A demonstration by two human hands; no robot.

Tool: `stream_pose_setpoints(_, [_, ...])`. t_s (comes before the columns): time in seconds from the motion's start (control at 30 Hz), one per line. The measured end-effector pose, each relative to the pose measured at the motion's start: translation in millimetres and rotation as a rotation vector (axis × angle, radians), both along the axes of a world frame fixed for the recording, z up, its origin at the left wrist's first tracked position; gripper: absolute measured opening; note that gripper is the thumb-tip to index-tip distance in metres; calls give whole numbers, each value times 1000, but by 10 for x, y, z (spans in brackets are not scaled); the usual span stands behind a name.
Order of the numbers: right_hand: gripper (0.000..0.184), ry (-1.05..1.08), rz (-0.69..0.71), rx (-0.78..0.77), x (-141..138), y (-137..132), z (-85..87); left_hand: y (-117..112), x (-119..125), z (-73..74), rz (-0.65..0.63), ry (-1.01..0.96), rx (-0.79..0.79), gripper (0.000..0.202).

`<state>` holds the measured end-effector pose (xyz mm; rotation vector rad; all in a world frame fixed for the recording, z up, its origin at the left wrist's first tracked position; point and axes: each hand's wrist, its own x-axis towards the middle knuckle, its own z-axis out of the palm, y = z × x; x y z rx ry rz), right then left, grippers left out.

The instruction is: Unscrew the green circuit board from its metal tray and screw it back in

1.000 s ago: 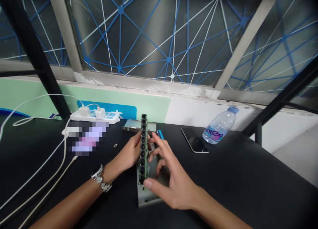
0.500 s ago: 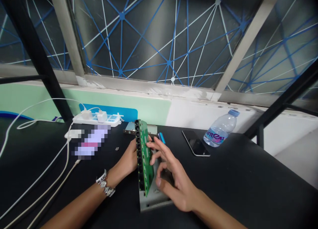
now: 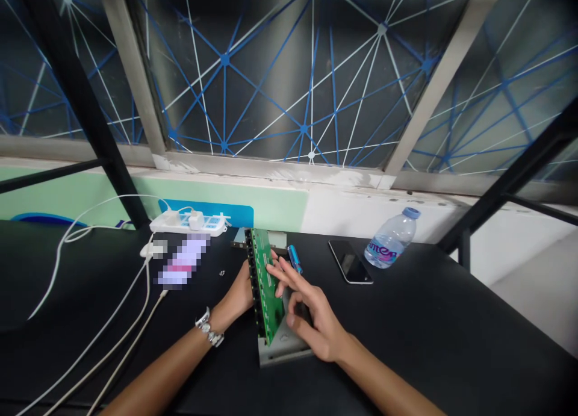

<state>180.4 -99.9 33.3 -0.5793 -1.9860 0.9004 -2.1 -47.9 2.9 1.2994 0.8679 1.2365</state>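
A green circuit board (image 3: 267, 292) with a row of black ports along its left edge stands on edge over a grey metal case (image 3: 284, 347) on the black table. My left hand (image 3: 238, 295) grips the board from the port side, its fingers mostly hidden behind it. My right hand (image 3: 307, 313) rests its outstretched fingertips on the board's green face, the other fingers loosely curled. A watch sits on my left wrist.
A blue-handled tool (image 3: 294, 258) lies just behind the board. Farther right are a dark phone (image 3: 350, 261) and a water bottle (image 3: 391, 238) on its side. A white power strip (image 3: 189, 223) with cables (image 3: 135, 307) sits at the left.
The board has tipped from edge-on to leaning left, showing its green face. My right hand moved from the board's near end to its face. The camera view shifted slightly.
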Motion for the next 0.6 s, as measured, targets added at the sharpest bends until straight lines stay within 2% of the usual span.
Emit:
stream_pose_setpoints(0.3, [85, -34, 21, 38, -17, -1, 28, -40, 36, 90, -60, -28, -8, 47])
stream_pose_setpoints(0.43, [88, -19, 12, 55, -34, -35, 53, -40, 74, 126, -70, -102, -47, 45])
stream_pose_setpoints(0.6, [97, 10, 51, 43, -52, -64, 62, 16, 75, 46, -188, -148, -96, 46])
